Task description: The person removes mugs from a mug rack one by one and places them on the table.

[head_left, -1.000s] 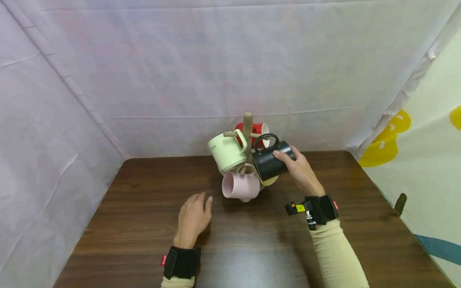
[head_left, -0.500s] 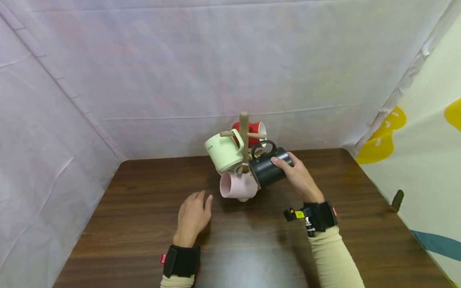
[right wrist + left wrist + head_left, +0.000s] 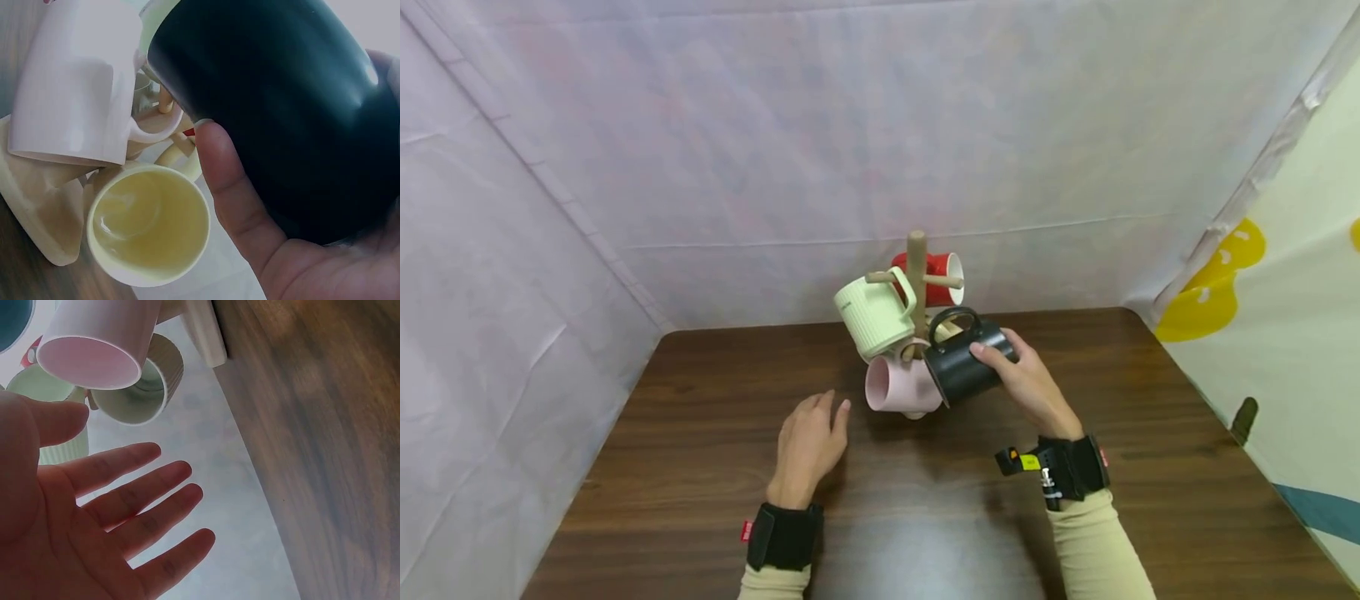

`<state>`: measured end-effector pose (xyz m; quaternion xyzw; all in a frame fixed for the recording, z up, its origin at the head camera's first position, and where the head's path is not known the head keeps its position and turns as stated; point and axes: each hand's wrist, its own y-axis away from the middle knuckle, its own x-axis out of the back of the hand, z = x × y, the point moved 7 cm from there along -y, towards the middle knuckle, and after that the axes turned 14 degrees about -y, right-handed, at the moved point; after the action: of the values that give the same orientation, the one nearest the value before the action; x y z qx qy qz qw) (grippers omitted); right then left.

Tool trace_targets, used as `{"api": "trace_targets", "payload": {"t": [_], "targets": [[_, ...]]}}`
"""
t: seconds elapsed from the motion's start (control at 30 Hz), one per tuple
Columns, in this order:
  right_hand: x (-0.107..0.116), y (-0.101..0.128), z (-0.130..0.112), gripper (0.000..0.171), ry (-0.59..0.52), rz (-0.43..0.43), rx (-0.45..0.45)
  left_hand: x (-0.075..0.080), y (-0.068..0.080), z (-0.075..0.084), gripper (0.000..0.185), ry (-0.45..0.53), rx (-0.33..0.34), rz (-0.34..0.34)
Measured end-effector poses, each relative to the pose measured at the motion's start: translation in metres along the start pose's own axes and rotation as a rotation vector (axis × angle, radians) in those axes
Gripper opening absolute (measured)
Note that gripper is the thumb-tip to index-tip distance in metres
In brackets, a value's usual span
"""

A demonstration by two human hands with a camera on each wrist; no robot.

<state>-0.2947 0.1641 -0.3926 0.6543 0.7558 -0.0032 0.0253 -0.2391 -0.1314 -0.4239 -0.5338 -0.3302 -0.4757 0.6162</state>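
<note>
My right hand (image 3: 1033, 387) grips a black mug (image 3: 966, 371) by its body, with the handle on top and the mug tilted. It sits just right of a wooden mug tree (image 3: 916, 250), below a bare upper peg (image 3: 942, 282). A light green mug (image 3: 874, 318) and a red mug (image 3: 936, 295) hang on the upper pegs. Lower down hangs a pink mug (image 3: 912, 387), partly covered by the black mug. In the right wrist view a pale yellow mug (image 3: 150, 228) shows its inside. My left hand (image 3: 808, 446), fingers spread, hovers holding nothing, left of the pink mug.
Another ribbed mug (image 3: 172, 362) hangs low on the tree, seen in the left wrist view. The tree stands on a dark wooden table (image 3: 700, 467) near its back edge. White cloth (image 3: 760, 167) hangs behind, and a patterned cloth (image 3: 1307, 350) at the right.
The black mug has moved down in my right hand, its handle now below the upper right peg. The left hand has barely shifted. The head view sways slightly.
</note>
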Motion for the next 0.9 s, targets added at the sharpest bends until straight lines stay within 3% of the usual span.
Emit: {"api": "trace_targets", "payload": {"t": [0.3, 0.5, 0.9], "targets": [[0.006, 0.008, 0.010, 0.065, -0.035, 0.048, -0.010, 0.003, -0.004, -0.001, 0.045, -0.010, -0.004, 0.000], [0.005, 0.009, 0.016, 0.066, -0.058, 0.040, -0.031, 0.001, -0.005, -0.001, 0.046, -0.004, 0.003, -0.022], [0.003, 0.009, 0.018, 0.059, -0.064, 0.034, 0.013, -0.001, -0.008, -0.001, 0.046, 0.014, 0.010, -0.028]]}}
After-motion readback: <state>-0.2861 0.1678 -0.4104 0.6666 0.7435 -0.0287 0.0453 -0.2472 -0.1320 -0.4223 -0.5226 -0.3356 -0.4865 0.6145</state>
